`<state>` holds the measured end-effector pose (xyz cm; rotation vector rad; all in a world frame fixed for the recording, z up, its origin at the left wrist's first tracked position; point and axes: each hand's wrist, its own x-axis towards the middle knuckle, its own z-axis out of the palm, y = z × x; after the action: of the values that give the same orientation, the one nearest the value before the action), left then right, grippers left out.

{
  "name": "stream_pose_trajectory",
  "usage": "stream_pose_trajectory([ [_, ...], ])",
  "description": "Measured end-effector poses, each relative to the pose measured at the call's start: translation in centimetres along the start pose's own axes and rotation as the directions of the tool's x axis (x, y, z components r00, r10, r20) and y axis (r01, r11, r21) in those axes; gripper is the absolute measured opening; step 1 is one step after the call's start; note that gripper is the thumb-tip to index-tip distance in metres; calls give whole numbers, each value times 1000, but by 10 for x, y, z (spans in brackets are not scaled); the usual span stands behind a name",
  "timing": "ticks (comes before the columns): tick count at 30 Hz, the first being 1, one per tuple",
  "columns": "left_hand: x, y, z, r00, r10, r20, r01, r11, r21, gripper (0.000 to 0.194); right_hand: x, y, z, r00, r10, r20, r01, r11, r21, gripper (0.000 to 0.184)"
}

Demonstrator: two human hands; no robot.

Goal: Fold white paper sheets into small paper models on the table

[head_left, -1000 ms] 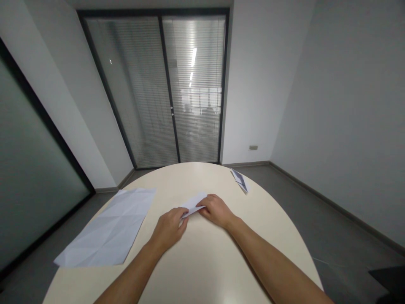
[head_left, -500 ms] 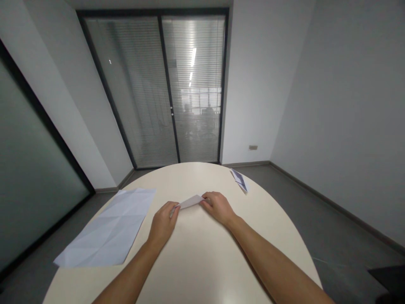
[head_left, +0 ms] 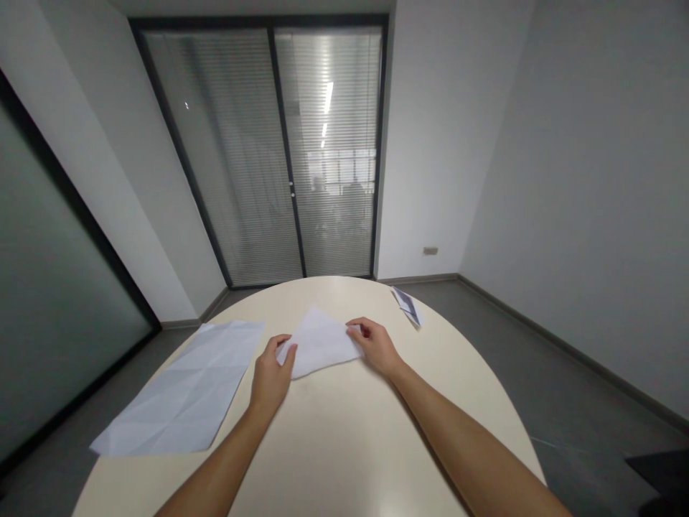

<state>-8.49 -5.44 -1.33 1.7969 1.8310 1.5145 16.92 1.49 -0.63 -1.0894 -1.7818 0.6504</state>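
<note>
A white sheet of folded paper, roughly a triangle with its peak pointing away from me, is between my hands just over the table. My left hand holds its left corner, with the thumb in front and the fingers behind. At the right corner, my right hand has the paper between thumb and index finger. The lower edge of the paper runs slightly slanted, higher on the right. My fingers partly cover both corners.
A large creased white sheet lies left of my left hand, overhanging the edge of the round cream table. A small folded paper piece rests near the far right edge. Beyond stands a glass door with blinds.
The folded paper, seen nearly edge-on before, has tipped so its broad triangular face shows. Both hands keep at its corners and have turned slightly, the left a little lower and leftward.
</note>
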Motion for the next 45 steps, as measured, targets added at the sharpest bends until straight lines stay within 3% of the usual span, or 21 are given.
stream_pose_trajectory([
  [5, -1, -5, 1, 995, -60, 85, 50, 992, 116, 31, 2, 7, -1, 997, 72, 16, -72, 997, 1, 35],
  [9, -3, -7, 2, 981, -63, 181, 19, 972, 233, 26, 0, 13, 0, 993, 102, 65, -95, 991, -96, 31],
  [14, -2, -9, 1, 969, -104, 222, 15, 930, 367, 26, -2, 14, -1, 986, 111, 122, -82, 972, -222, 28],
  [30, -7, 1, -1, 957, 29, 287, -170, 861, 479, 32, -5, -11, -5, 985, 42, 168, 55, 844, -533, 26],
  [45, -8, 12, -3, 921, 36, 387, -257, 803, 538, 33, -6, -18, -7, 971, 0, 240, 159, 749, -643, 29],
])
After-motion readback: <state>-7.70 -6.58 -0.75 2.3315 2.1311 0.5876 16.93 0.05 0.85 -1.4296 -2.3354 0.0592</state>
